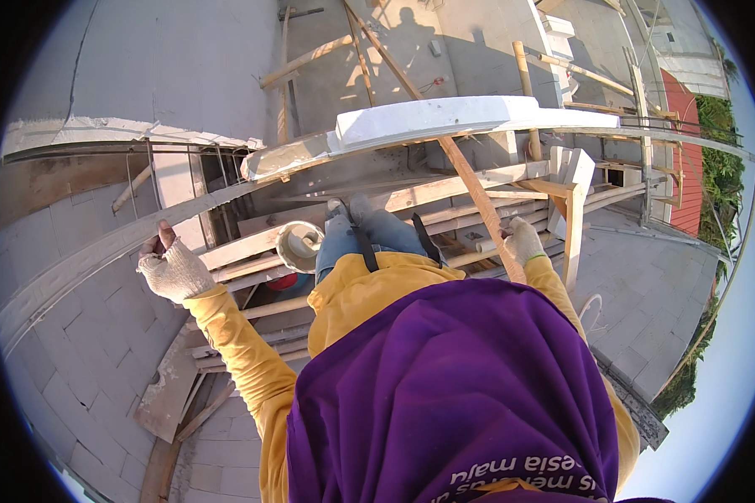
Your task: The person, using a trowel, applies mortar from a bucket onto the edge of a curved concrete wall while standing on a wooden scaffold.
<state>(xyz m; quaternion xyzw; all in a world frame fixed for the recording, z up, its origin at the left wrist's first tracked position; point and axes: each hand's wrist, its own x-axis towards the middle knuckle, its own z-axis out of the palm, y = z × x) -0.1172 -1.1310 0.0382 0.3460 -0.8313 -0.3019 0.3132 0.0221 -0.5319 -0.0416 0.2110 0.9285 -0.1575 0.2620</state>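
Observation:
My left hand (pixel 174 268), in a white knit glove with bare fingertips, grips the curved grey top edge of the block wall (pixel 75 268) on my left. A matching glove covers my right hand (pixel 522 241), which is closed around a slanted wooden pole (pixel 470 189) rising to the upper left. Between the two hands I see my legs in blue jeans (pixel 369 235), standing on wooden scaffold planks (pixel 445 214). A round white bucket (pixel 299 245) sits on the planks just left of my knees. My yellow sleeves and a purple cloth (pixel 453 386) fill the lower middle.
A long white block (pixel 440 117) lies on a grey beam ahead of my feet. Bamboo and timber poles (pixel 524 84) cross the scaffold. A grey block wall (pixel 646 293) runs on the right, with concrete ground far below and a red roof (pixel 688 168) and greenery at the right.

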